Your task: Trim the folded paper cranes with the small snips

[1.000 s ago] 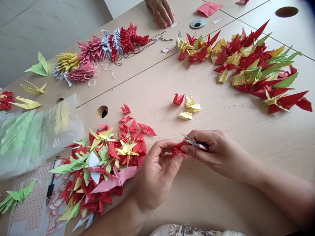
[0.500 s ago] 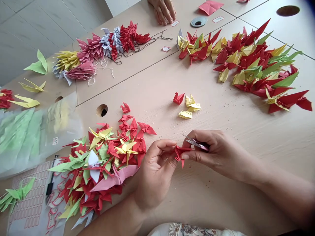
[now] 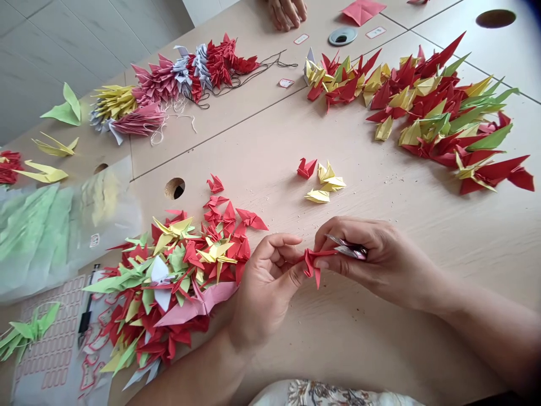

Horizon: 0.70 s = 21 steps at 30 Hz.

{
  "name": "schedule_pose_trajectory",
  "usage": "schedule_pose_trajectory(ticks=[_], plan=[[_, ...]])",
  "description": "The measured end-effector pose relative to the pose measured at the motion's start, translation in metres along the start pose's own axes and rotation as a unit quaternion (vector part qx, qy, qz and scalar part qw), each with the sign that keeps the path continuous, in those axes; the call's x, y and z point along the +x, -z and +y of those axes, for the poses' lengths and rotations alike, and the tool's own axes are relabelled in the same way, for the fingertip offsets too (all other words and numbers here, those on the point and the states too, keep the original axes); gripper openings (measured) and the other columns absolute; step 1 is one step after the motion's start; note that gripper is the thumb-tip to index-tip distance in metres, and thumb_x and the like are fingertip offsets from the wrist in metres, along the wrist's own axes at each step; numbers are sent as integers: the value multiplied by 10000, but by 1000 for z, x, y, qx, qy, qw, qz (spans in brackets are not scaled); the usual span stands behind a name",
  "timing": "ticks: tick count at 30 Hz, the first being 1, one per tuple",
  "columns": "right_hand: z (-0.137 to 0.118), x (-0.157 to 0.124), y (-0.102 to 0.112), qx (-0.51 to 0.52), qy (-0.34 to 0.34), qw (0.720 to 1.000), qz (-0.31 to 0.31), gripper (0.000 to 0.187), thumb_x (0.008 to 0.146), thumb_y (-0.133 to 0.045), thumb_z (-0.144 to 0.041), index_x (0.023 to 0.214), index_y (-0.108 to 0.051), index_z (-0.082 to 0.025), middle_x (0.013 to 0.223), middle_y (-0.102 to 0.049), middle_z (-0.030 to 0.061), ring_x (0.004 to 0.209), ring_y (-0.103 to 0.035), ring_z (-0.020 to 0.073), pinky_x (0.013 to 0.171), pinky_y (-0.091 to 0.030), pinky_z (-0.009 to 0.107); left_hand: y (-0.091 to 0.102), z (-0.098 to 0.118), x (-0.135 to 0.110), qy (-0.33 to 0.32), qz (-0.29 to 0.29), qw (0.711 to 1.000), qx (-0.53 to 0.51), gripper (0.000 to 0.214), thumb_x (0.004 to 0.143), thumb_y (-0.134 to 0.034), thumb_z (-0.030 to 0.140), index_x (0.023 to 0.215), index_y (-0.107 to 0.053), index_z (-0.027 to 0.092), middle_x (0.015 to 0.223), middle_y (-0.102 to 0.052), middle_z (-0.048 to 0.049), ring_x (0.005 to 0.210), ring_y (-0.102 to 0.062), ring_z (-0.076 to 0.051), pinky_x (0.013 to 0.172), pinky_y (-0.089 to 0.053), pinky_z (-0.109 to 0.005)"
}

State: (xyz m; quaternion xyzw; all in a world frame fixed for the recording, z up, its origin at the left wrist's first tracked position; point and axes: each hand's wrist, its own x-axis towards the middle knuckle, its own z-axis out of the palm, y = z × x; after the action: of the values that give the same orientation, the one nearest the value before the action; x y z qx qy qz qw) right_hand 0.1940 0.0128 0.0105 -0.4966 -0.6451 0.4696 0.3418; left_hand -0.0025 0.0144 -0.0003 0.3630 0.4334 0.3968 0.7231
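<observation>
One red crane [image 3: 311,262] was pinched between left hand [image 3: 268,282] and right hand [image 3: 376,259]

One pair of scissors [image 3: 350,251] lay tucked in the right hand, blades pointing left above the crane. Beyond the hands sat one second red crane [image 3: 306,168] beside two or three overlapping yellow cranes [image 3: 318,196]. Two heaps, a left heap [image 3: 169,287] and a right heap [image 3: 431,107], overlapped too much to count. Three label cards [image 3: 301,39] and one red paper sheet [image 3: 363,12] lay farther off, near one other person's hand [image 3: 288,12].

The left forearm slanted up from below, its thumb and fingers nearly closed on the crane's left side, index finger arched above. The right forearm reached in from the right, thumb and forefinger pressed together on the crane's right-hand point.
</observation>
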Motion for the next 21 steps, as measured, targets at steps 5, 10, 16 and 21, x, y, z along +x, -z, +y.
schedule_pose_trajectory(ticks=[5, 10, 16, 21], plan=[[0, 1, 2, 9, -22, 1000, -10, 341, 953, -644, -490, 760, -647, -208, 753, -702, 29, 639, -583, 136, 588, -442, 263, -1, -1, 1, 18, -18, 1000, -11, 256, 745, -932, 236, 954, -786, 259, 840, -756, 30, 777, -686, -62, 716, -550, -128], [4, 4, 6, 11, -36, 999, -30, 298, 931, -632, -443, 746, -644, -210, 746, -704, 25, 636, -580, 141, 581, -438, 269, -2, -2, 3, 37, -28, 999, -11, 259, 756, -926, 253, 955, -761, 234, 799, -738, 29, 732, -671, -70, 694, -535, -156], [6, 7, 11, -16, -47, 998, -46, 282, 884, -686, -441, 768, -653, -186, 647, -591, -15, 592, -476, 121, 530, -351, 257, -3, -5, 3, 8, -18, 1000, 23, 379, 768, -915, 313, 1062, -690, 228, 737, -661, 50, 688, -601, -91, 669, -488, -204], [6, 7, 12, -26, -47, 997, -50, 343, 886, -669, -498, 768, -652, -176, 648, -572, -10, 600, -463, 125, 532, -332, 270, -3, -5, 1, 1, -33, 999, 40, 426, 817, -873, 354, 1156, -644, 233, 754, -679, 39, 719, -591, -110, 721, -472, -240]])
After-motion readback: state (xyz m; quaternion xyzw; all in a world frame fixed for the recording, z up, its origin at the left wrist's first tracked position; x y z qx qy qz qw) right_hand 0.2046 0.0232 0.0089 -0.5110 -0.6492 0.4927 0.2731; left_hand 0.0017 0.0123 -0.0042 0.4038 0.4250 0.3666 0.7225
